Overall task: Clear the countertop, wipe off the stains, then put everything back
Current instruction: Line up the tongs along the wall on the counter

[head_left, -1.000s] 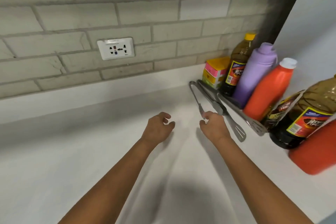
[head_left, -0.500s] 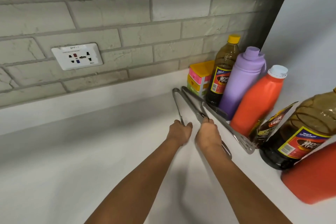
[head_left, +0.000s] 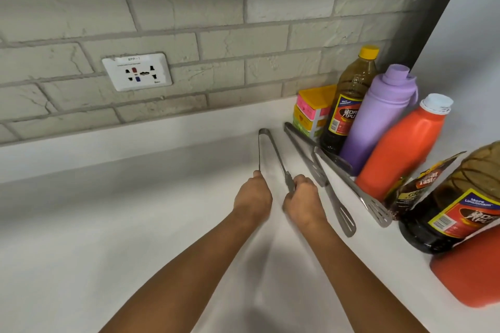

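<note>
Since half a second ago, both hands have pulled one pair of tongs point(head_left: 272, 154) away from the second tongs point(head_left: 319, 173) toward the open countertop point(head_left: 108, 224). Left hand point(head_left: 253, 199) and right hand point(head_left: 304, 201) each grip one arm. Most clearing seems left, because the bottles point(head_left: 378, 121) stand at the corner.

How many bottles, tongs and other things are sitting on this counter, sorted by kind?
Dark sauce bottles: 2
Orange bottles: 2
Purple flask: 1
Metal tongs: 2
Colourful box stack: 1
Brown packet: 1
Total: 9
</note>
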